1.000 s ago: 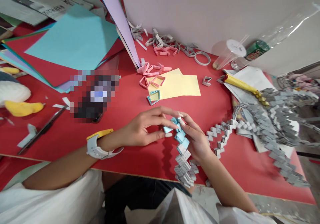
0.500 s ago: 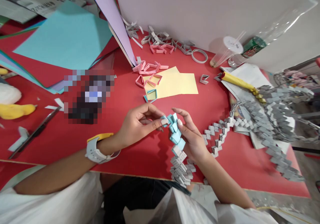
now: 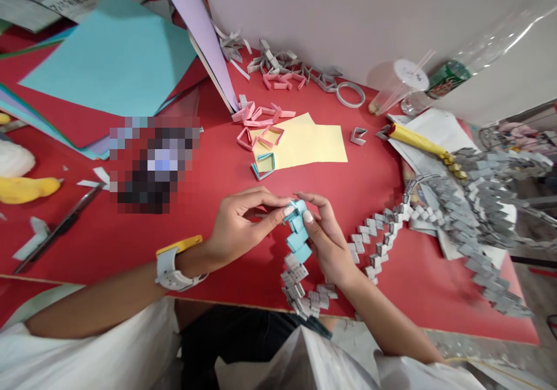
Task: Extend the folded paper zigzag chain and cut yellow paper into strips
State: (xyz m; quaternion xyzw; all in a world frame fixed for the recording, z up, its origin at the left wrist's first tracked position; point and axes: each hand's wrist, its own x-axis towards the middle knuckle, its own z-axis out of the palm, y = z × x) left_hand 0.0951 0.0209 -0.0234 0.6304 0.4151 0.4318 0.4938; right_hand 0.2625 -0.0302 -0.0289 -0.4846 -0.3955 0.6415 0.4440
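Note:
Between my two hands is the blue end of a folded paper chain [image 3: 297, 239], whose links zigzag and turn to grey printed paper lower down. My left hand [image 3: 243, 221] pinches the topmost blue link between thumb and fingertips. Around the chain's right side, my right hand [image 3: 328, 239] is closed, its thumb pressed on a blue link. From there the grey part hangs to the table edge and bends right. Beyond my hands lie a folded blue link [image 3: 263, 166], pink links [image 3: 263, 114] and yellow paper sheets [image 3: 322, 143].
More grey chain [image 3: 465, 233] is heaped on the right of the red table [image 3: 191, 163]. A box cutter [image 3: 61, 227] and a pixelated dark object [image 3: 152, 169] lie left. Coloured paper [image 3: 113, 59] is stacked behind. A cup [image 3: 398, 85] and a bottle [image 3: 448, 79] are at the back right.
My left fingers have come closer to my right thumb, and the blue links sit more tightly between both hands. The hanging grey part has swung slightly left.

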